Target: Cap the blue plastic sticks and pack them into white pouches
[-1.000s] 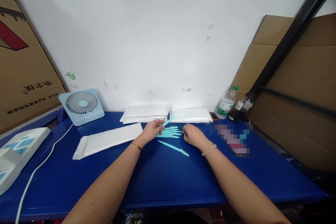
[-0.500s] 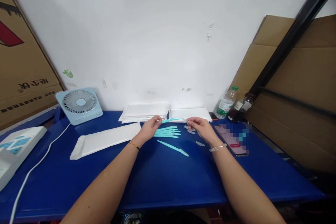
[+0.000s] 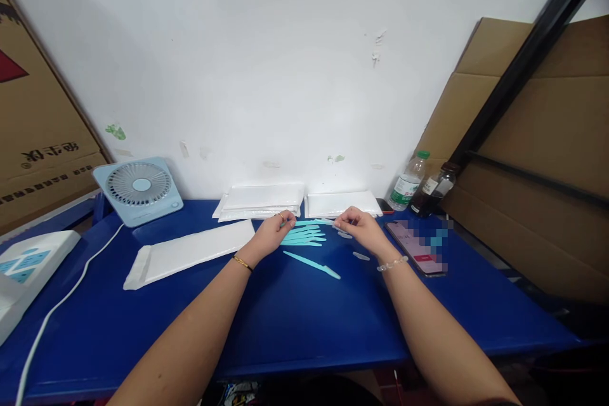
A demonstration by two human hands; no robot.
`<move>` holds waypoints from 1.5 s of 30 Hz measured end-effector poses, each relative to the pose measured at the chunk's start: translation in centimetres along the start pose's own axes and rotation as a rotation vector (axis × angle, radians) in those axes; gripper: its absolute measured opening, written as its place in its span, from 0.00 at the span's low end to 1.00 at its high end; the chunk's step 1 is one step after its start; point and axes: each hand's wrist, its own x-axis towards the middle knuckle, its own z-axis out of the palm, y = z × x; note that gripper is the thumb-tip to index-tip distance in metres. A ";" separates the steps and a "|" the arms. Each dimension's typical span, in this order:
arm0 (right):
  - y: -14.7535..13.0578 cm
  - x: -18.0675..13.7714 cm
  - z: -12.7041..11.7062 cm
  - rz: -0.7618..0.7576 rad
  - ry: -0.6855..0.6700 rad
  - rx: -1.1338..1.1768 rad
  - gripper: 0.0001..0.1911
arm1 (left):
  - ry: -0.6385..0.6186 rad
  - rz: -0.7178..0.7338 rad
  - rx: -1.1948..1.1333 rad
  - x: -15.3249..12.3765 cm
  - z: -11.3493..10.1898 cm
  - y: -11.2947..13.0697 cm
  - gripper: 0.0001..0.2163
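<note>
One turquoise stick (image 3: 311,222) was held just above the blue table (image 3: 295,323), between both hands. Its long axis ran left to right, close to level and roughly parallel to the back wall. The left hand (image 3: 273,233) pinched its left end between thumb and forefinger, with the other fingers curled loosely. The right hand (image 3: 361,228) had its fingertips closed on the right tip; we could not tell whether a small clear piece sat between them and the stick.

Directly beneath lay a pile of sticks (image 3: 304,238) of the same colour, fanned slightly, with their long axes also left to right. Nearer to us a single stick (image 3: 311,263) lay apart on the table, angled from upper left to lower right. Two clear caps (image 3: 360,256) lay loose by the right wrist.

- Right of the hands: a phone (image 3: 413,247) lay flat, with two bottles (image 3: 406,182) against the wall behind it.
- Behind the hands: white pouches (image 3: 261,200) were stacked along the wall.
- Left: a flat white bag (image 3: 190,252) lay on the table, with a small fan (image 3: 137,185) behind it and a white cable (image 3: 61,311) trailing toward the table's near edge.
</note>
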 end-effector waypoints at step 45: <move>-2.2 -1.0 -0.9 -0.171 -0.084 -0.168 0.10 | -0.181 0.080 0.364 -0.6 0.3 1.6 0.19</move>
